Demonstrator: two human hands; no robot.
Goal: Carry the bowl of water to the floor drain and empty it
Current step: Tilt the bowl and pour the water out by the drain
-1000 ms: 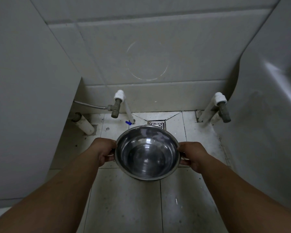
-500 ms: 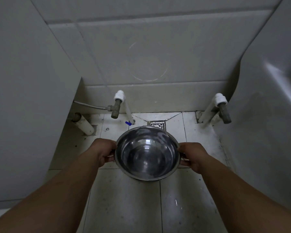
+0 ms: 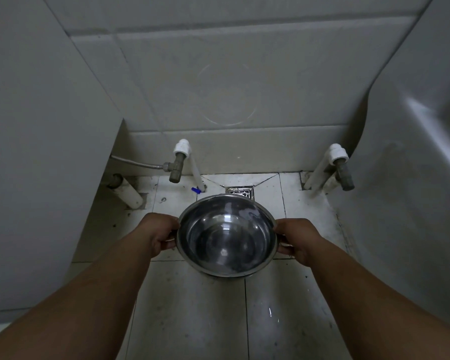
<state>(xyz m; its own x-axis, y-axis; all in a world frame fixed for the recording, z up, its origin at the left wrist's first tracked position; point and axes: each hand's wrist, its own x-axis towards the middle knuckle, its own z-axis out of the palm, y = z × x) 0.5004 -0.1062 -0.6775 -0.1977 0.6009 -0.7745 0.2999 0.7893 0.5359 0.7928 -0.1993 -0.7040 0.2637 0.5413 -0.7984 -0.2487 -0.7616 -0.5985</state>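
While both hands, left (image 3: 159,234) and right (image 3: 298,239), clasp its handles, the bowl (image 3: 226,236) hangs level before the floor drain (image 3: 240,191).

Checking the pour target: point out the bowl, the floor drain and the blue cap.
bowl (image 3: 225,237), head view, inner bottom under the water.
floor drain (image 3: 240,191), head view, exposed grate.
blue cap (image 3: 195,189), head view, its middle.
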